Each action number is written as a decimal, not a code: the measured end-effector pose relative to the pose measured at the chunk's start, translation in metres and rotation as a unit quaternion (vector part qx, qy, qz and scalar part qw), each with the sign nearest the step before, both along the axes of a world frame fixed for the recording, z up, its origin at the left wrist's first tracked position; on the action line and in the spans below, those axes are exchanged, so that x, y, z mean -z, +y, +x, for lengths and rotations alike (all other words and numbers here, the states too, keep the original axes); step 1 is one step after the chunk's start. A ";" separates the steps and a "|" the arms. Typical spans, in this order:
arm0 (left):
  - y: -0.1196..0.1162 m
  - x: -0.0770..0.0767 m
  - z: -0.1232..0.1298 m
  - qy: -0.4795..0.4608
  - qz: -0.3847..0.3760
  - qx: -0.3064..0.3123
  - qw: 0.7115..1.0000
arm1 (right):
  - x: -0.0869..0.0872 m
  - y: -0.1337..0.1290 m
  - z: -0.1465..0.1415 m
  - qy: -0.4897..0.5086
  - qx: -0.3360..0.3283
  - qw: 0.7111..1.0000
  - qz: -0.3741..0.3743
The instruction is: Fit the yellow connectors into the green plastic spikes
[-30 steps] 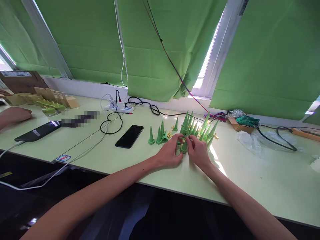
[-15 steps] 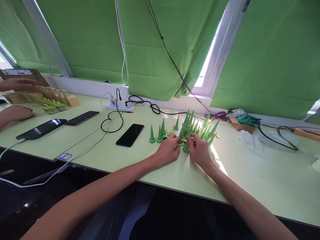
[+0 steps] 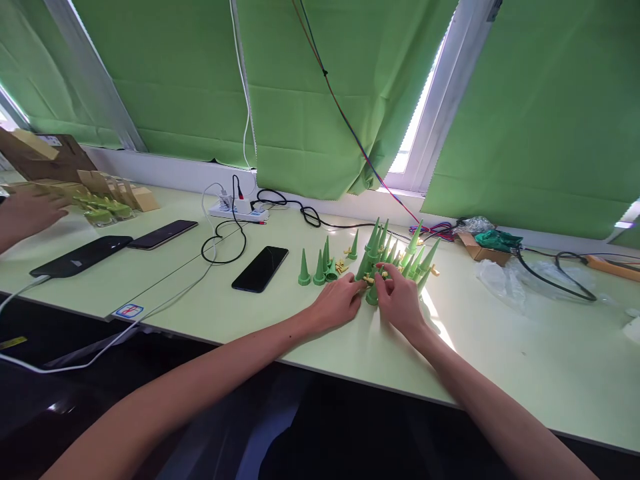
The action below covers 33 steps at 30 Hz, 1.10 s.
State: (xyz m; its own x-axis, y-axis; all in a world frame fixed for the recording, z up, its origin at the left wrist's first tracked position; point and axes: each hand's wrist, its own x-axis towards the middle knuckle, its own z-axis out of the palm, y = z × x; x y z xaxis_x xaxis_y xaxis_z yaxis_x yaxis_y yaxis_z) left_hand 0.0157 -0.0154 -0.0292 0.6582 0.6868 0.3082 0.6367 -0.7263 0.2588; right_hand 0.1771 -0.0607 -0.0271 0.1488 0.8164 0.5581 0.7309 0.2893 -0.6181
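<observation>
Green cones (image 3: 395, 257) clustered on pale green table (image 3: 500, 347), both hands' grip indiscernible, green curtains (image 3: 310, 100) behind.

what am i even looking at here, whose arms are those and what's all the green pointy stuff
The picture comes from a camera worn on a person's head, looking forward and down, so the two bare arms reaching in from the bottom are that person's own. The left hand and right hand meet at a cluster of green cones standing on a pale green table, with small yellow pieces among them. The fingers pinch a small piece at the cluster's front; which hand grips it is hard to tell. Three more cones stand apart to the left, near a black phone. At the far left edge is another person's hand.
</observation>
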 end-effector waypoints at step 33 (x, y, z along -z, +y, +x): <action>0.009 -0.013 -0.012 -0.014 0.023 -0.102 0.994 | 0.013 -0.004 -0.015 -0.185 -0.109 0.977 -0.015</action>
